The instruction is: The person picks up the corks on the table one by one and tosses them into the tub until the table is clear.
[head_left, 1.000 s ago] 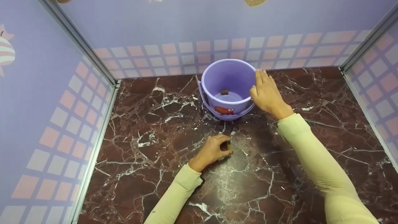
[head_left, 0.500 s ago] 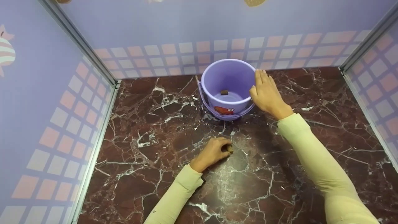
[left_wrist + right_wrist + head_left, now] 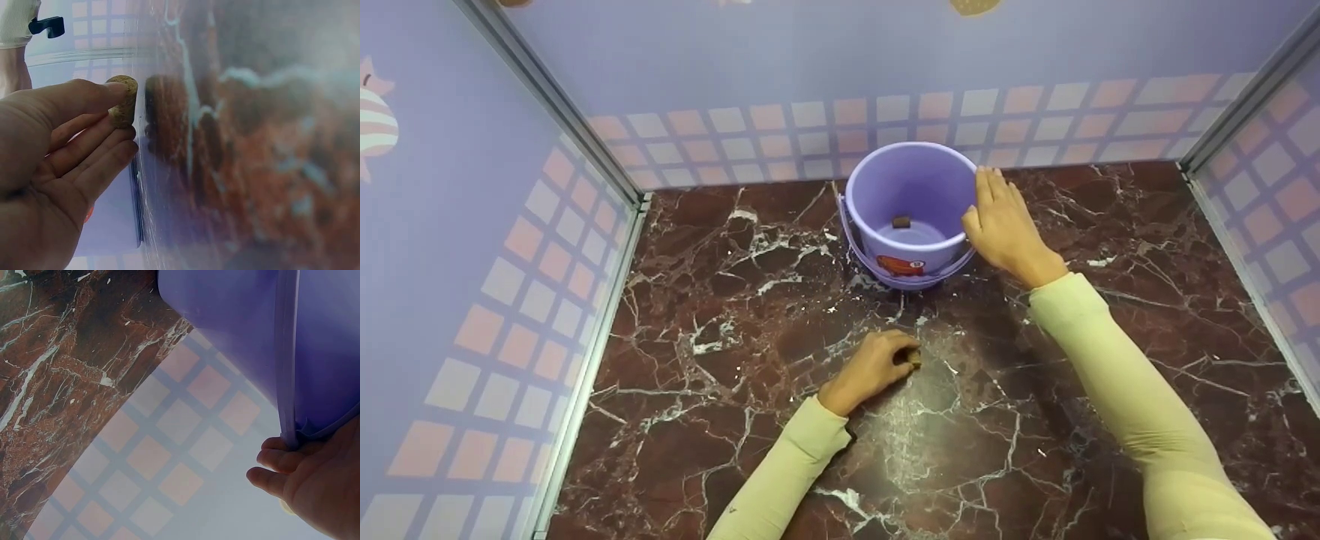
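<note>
My left hand (image 3: 877, 367) pinches a small cork (image 3: 125, 104) between thumb and fingertips, low over the dark marble surface. Whether the cork touches that surface I cannot tell. Farther back, a purple bucket (image 3: 937, 256) stands upright against the rear panel, its handle (image 3: 911, 283) hanging down in front. At the bucket's right side my right hand (image 3: 1009, 225) holds the rim, thumb at the edge and fingers along the outside; the right wrist view shows fingertips beside the handle's joint. A short brown piece (image 3: 901, 223), similar in shape to the cork, lies inside on the bucket's bottom.
Lilac panels with pink and white squares enclose the surface at the back (image 3: 735, 60), left (image 3: 457, 225) and right (image 3: 1282, 195). Metal strips (image 3: 585, 352) run along their lower edges. The reddish-brown marble surface (image 3: 712, 442) has white veins and small pale specks.
My left fingers and thumb have drawn closer together around the cork, which shows more plainly at their tips. The right hand and the bucket stay where they were.
</note>
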A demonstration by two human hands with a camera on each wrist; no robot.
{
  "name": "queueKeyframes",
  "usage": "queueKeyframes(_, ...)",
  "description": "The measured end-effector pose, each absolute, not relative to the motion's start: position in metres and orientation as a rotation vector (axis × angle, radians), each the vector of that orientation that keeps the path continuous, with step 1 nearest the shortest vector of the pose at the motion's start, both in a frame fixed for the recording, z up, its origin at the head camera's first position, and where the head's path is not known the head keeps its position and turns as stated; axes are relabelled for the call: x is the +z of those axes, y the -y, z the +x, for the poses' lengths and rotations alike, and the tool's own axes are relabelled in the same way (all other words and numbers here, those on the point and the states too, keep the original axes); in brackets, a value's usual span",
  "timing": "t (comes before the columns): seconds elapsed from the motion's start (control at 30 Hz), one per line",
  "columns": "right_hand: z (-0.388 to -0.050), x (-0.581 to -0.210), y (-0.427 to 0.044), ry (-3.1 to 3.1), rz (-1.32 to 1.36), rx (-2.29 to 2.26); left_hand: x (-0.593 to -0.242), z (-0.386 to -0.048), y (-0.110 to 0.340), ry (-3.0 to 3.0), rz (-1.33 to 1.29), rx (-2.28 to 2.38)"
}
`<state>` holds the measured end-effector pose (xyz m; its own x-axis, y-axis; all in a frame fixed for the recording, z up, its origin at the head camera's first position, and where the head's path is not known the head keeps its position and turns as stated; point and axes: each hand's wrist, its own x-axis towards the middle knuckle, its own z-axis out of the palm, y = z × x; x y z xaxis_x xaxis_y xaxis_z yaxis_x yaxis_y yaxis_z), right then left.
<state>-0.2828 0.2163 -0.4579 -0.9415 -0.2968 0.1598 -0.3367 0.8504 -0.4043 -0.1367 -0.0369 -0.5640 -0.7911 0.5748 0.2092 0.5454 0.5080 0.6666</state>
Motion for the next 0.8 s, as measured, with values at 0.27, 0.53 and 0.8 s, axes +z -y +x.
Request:
queueKeyframes(0.27, -0.282, -0.458, -0.216, 2.946, 0.500, 0.677, -0.566, -0.136, 0.037, -2.709, 1.012, 1.224)
queueKeyframes(0.53, -0.283, -0.458, -0.215, 2.931, 0.499, 0.689, -0.562, -0.137, 0.040, -2.737, 1.031, 1.217)
queueKeyframes(0.8, -0.283, -0.458, -0.216, 2.926, 0.503, 0.691, -0.556, -0.140, 0.042, -2.729, 0.961, 1.285)
